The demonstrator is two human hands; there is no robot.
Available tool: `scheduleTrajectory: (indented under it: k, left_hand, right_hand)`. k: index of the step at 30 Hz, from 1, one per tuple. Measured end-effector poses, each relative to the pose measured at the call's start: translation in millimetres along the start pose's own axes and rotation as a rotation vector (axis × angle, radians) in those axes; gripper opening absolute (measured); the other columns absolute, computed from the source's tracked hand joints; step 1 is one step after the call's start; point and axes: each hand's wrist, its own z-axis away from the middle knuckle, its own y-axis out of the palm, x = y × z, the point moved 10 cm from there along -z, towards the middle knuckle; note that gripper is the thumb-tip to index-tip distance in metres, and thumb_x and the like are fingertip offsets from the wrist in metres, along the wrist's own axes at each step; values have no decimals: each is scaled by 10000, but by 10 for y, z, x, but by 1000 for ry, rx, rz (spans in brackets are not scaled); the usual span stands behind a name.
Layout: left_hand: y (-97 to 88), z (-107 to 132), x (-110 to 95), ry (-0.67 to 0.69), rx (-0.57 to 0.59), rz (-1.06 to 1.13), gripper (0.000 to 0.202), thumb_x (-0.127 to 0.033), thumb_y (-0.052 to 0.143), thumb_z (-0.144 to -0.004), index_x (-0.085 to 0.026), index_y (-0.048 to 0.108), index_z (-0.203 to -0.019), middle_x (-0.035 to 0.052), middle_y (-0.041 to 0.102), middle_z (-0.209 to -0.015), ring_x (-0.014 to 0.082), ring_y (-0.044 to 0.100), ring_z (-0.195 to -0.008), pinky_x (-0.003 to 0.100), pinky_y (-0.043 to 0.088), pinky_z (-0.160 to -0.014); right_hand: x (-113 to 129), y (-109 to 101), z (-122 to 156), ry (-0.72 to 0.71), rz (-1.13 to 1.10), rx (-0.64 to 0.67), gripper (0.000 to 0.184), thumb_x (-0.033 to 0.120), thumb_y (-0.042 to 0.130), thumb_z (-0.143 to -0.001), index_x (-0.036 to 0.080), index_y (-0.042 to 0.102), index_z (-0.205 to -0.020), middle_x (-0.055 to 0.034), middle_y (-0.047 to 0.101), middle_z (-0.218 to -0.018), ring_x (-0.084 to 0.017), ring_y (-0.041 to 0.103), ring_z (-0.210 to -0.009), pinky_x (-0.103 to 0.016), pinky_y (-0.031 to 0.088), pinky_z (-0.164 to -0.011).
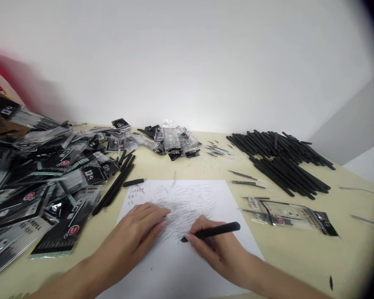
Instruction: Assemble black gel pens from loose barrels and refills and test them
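A white sheet of paper (174, 274) lies on the table in front of me, its upper part covered in dark scribbled lines. My right hand (216, 243) grips a black pen (218, 229), its tip down at the lower edge of the scribbles. Flat on the left side of the sheet rests my left hand (140, 230), fingers stretched out and holding nothing. A black pen cap (133, 182) lies at the paper's upper left corner. Beside it, left of the sheet, are several black pens (114, 189).
Many refill packets (59, 207) are heaped at the left, with more clear packets (173, 139) near the wall. Rows of black pens (280, 153) lie at the right. Loose refills (246, 182) and a clear packet (293, 216) are right of the paper; small tips (218, 148) lie behind it.
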Motion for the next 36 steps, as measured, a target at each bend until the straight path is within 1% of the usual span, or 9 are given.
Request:
scheduleTrajectory:
  k: [9, 12, 16, 18, 21, 23, 30, 34, 36]
  left_hand:
    - [7, -2, -19, 13, -16, -9, 251, -233, 411, -896, -235, 515, -1124, 43, 634, -1040, 198, 564, -986, 360, 468, -862]
    - [-72, -14, 59, 20, -52, -57, 259, -255, 417, -895, -233, 504, -1138, 42, 622, -1075, 201, 548, -1021, 372, 436, -909]
    - [-416, -39, 437, -78, -235, -208, 286, -321, 393, -903, -217, 509, -1144, 68, 573, -1143, 228, 515, -1057, 406, 407, -923]
    - [-538, -42, 680, -137, -284, -298, 329, -346, 404, -896, -198, 490, -1177, 84, 539, -1188, 247, 486, -1090, 432, 379, -947]
    - [-529, -61, 973, -167, -232, -373, 376, -354, 431, -878, -165, 477, -1199, 108, 542, -1178, 271, 474, -1092, 458, 376, -940]
    - [-483, -69, 1075, -159, -196, -367, 361, -360, 429, -879, -152, 508, -1163, 114, 566, -1133, 266, 487, -1067, 441, 398, -920]
    - [-442, -76, 1048, -126, -196, -293, 299, -357, 427, -880, -188, 572, -1079, 75, 618, -975, 240, 517, -978, 387, 451, -842]
    - [-459, -66, 1020, -158, -214, -256, 286, -343, 412, -887, -187, 577, -1061, 74, 606, -1011, 236, 537, -957, 391, 455, -837]
    - [-485, -61, 976, -178, -235, -242, 285, -332, 389, -896, -195, 561, -1078, 74, 588, -1055, 230, 549, -956, 379, 462, -831]
  right_hand:
    - [3, -17, 11, 13, 12, -16, 182, 306, 415, -901, 182, 486, -788, 7, 434, -674, -114, 389, -582, -238, 340, -510]
    - [13, -29, 15, 12, -1, -21, 170, 294, 415, -899, 181, 492, -797, -3, 452, -683, -118, 401, -586, -240, 346, -502]
    - [37, -103, 24, -28, -41, -95, 140, 280, 433, -889, 182, 499, -812, -13, 480, -686, -126, 426, -602, -244, 373, -511]
    - [47, -149, 31, -44, -49, -139, 127, 274, 437, -888, 186, 496, -817, -13, 484, -684, -130, 437, -611, -246, 384, -519]
    - [44, -217, 42, -43, -60, -197, 99, 271, 438, -891, 194, 491, -859, -24, 506, -718, -139, 464, -645, -244, 391, -519]
    - [40, -263, 47, -43, -69, -235, 86, 272, 447, -889, 198, 487, -875, -30, 519, -741, -141, 477, -657, -243, 395, -517]
    - [49, -373, 49, -51, -78, -303, 94, 289, 546, -837, 198, 529, -820, -8, 522, -684, -126, 481, -596, -235, 402, -493]
    - [35, -334, 15, -11, -204, -222, 107, 290, 534, -846, 191, 570, -865, -5, 543, -664, -125, 501, -582, -248, 409, -516]
    - [10, -286, -7, 9, -340, -166, 150, 303, 514, -857, 190, 586, -924, -28, 588, -742, -122, 525, -587, -244, 398, -508]
